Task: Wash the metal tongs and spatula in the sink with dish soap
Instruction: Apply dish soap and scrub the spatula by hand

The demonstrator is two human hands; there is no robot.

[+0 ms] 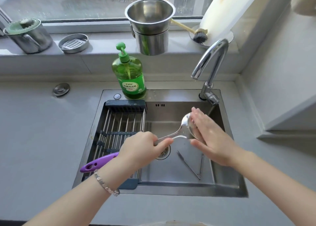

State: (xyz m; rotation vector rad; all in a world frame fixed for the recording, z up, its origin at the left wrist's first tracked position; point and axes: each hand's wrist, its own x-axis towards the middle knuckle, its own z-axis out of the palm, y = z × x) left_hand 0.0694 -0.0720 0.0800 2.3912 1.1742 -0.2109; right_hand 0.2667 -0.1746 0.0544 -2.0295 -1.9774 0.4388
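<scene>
My left hand (142,148) grips the handle of a metal spatula (183,128) with a purple grip end, held over the steel sink (225,188). My right hand (210,136) lies flat with straight fingers against the spatula's rounded blade, covering part of it. The metal tongs (191,166) lie spread in a V on the sink floor, right of the drain. A green dish soap bottle (130,75) with a pump stands on the sink's back ledge.
A chrome faucet (210,68) arches over the back right corner; no water is visible. A roll-up drying rack (119,128) covers the sink's left part. On the windowsill stand stacked steel pots (150,27), a small grater dish (73,43), a lidded pot (28,36) and a dish brush (200,36).
</scene>
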